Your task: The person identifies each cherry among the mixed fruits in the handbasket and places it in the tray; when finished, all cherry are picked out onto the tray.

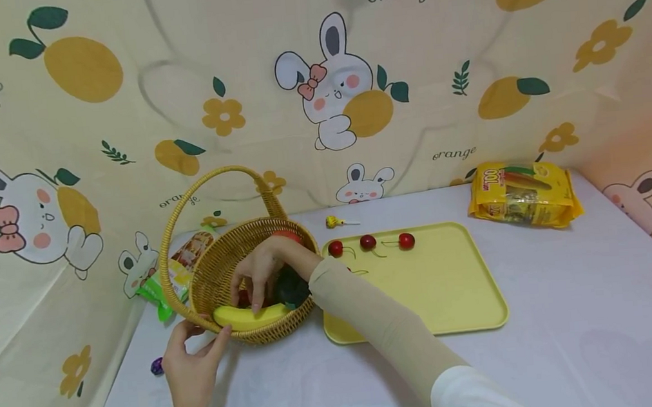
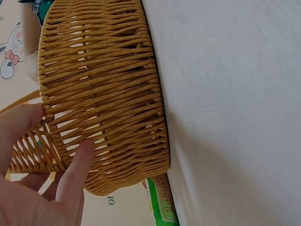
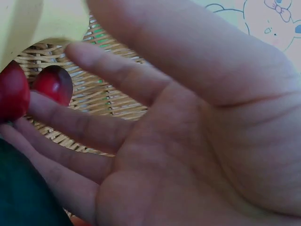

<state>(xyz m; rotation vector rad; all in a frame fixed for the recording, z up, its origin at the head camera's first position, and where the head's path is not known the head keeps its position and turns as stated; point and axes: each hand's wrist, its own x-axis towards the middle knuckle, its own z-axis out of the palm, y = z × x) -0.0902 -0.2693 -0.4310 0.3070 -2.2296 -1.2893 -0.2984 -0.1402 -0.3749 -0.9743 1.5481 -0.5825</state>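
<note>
A wicker basket point(image 1: 209, 265) with a tall handle stands at the table's left. My left hand point(image 1: 192, 370) grips its near-left rim by the handle's foot, the fingers split across the wicker point(image 2: 103, 94). Inside the basket is my right hand point(image 1: 259, 271), its fingers fairly straight and reaching down. In the right wrist view, fingertips touch a red cherry-like fruit point(image 3: 11, 92); a second dark-red one point(image 3: 54, 85) lies just beyond. A banana point(image 1: 248, 317) rests along the near inner wall. Beside the hand sit a dark green item point(image 1: 291, 289) and a red one point(image 1: 287, 235), both partly hidden.
Right of the basket lies a yellow tray point(image 1: 443, 284) bearing several cherries point(image 1: 406, 241). A lollipop point(image 1: 335, 221) is behind it. A yellow snack bag point(image 1: 523, 194) stands far right, a green package point(image 1: 162, 295) behind the basket, and a purple candy point(image 1: 156, 366) beside the left hand.
</note>
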